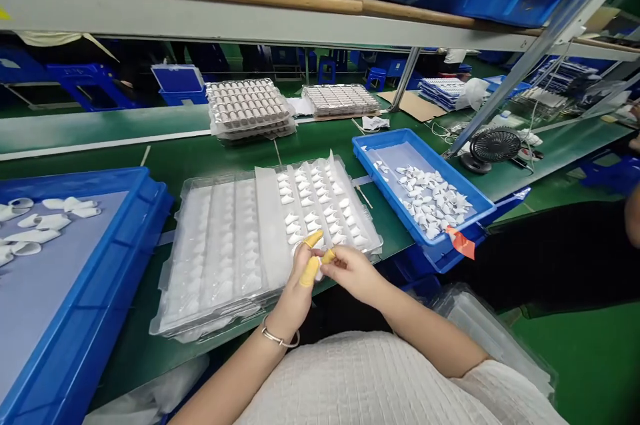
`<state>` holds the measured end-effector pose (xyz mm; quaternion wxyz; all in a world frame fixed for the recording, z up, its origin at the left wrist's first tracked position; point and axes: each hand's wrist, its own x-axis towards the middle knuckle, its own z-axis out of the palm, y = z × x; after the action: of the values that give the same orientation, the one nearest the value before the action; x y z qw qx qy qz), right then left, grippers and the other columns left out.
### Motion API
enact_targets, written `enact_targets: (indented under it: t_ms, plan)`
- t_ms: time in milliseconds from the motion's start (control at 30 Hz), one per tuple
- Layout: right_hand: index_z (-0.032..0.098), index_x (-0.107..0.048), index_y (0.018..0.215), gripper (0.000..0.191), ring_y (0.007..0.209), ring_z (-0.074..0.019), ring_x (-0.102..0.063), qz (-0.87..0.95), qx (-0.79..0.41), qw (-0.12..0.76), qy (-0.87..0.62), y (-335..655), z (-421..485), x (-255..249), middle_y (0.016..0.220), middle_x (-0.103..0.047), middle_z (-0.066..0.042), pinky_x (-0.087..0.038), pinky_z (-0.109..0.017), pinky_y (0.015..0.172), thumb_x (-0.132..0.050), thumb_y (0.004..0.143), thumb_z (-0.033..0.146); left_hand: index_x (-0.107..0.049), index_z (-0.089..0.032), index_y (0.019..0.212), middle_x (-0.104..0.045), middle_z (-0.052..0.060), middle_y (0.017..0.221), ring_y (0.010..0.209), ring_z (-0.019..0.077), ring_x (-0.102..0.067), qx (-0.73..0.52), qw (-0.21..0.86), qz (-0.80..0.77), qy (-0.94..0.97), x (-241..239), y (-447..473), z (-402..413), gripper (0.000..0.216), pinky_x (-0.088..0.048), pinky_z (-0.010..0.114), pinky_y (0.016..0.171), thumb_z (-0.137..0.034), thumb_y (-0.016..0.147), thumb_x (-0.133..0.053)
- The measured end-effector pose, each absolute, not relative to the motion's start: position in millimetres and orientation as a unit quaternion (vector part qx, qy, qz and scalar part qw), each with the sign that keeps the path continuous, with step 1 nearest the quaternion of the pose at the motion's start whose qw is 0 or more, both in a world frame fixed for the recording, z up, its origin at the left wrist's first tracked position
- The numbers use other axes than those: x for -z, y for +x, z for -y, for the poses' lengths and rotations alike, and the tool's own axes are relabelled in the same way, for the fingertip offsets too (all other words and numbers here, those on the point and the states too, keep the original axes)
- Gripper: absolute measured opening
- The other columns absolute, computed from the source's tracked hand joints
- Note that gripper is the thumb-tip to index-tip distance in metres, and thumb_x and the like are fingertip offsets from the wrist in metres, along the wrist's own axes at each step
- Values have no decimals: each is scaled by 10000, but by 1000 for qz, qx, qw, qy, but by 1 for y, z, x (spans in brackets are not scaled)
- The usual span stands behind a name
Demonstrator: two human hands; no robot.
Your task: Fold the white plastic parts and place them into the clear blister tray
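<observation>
My left hand [301, 276] wears yellow finger cots and is closed on a small white plastic part [320, 270], mostly hidden by the fingers. From the other side my right hand [353, 270], with a yellow cot on one finger, pinches the same part. Both hands meet over the near edge of a clear plastic tray [367, 228]. Rows of small white pointed parts [311, 218] stand in the tray's right side. A translucent white sheet [273, 232] lies over its middle, and the left side looks covered too.
A blue bin [425, 145] at right holds loose white parts [433, 202]; an orange tag [461, 242] hangs from it. At left, another blue bin [125, 245] holds larger white ring-ended pieces [37, 228]. Stacked filled trays [250, 105], a black fan [495, 145] and a shelf [200, 12] are beyond.
</observation>
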<state>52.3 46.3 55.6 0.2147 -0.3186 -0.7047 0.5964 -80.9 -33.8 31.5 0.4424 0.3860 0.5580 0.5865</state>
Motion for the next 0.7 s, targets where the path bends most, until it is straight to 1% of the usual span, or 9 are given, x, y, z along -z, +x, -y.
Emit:
enact_targets:
  t_ms: [100,167,233,333,433,500,567,633,700]
  plan:
    - [181,-567,802,217,658,-132,-506,584,-701,255,-321,70,-56,-52,711,-540,14,-384,-260,618,-648,808,382,-481,-256,1355,-562,65,1136,1067,229,-531,-566,485,-550,376,-35,-75,31,467,-441,372,951,-438,925,-472]
    - [177,-582,828,259,666,-135,-518,551,-716,274,-330,78,-61,-51,710,-553,9,-379,-251,603,-679,784,413,-502,-240,1329,-586,54,1079,1010,223,-548,-531,510,-553,390,-39,-72,29,463,-447,371,935,-382,890,-546]
    - [178,-581,838,292,667,-135,-516,536,-722,287,-331,84,-63,-49,715,-552,9,-378,-247,595,-695,767,438,-514,-222,1300,-604,49,1023,945,216,-567,-504,516,-551,419,-42,-68,26,457,-467,365,888,-374,874,-579]
    - [196,-538,801,333,657,-125,-481,553,-711,291,-323,88,-62,-48,719,-520,25,-380,-243,597,-730,726,458,-545,-200,1224,-623,55,994,882,209,-583,-473,472,-567,482,-47,-61,22,373,-482,357,821,-366,891,-551]
    - [200,-487,723,397,620,-108,-411,627,-629,287,-360,93,-59,-48,682,-453,45,-336,-230,554,-795,657,441,-587,-190,1136,-635,60,953,857,216,-588,-416,384,-601,564,-53,-56,20,280,-475,371,799,-303,886,-534]
    - [194,-460,675,397,590,-100,-372,657,-589,281,-376,97,-60,-49,647,-414,49,-301,-232,530,-752,710,460,-619,-182,1027,-628,50,873,815,214,-586,-383,331,-617,603,-56,-53,19,199,-471,362,762,-260,867,-531]
    - [189,-444,638,405,558,-96,-368,653,-599,278,-371,100,-64,-49,602,-406,47,-296,-241,525,-627,820,501,-627,-181,981,-611,32,805,748,197,-574,-368,312,-621,618,-57,-50,19,173,-470,340,711,-234,851,-526]
    - [190,-437,614,445,512,-94,-375,614,-631,284,-380,104,-70,-48,543,-414,47,-298,-248,514,-526,874,540,-626,-185,1037,-612,25,813,723,181,-568,-369,319,-617,617,-57,-48,19,223,-475,321,688,-220,844,-521]
    - [193,-434,610,464,470,-87,-366,555,-660,300,-408,107,-76,-46,507,-422,51,-283,-246,491,-524,859,575,-618,-193,1107,-616,24,837,719,172,-565,-372,334,-615,609,-57,-46,19,280,-480,308,677,-224,848,-515]
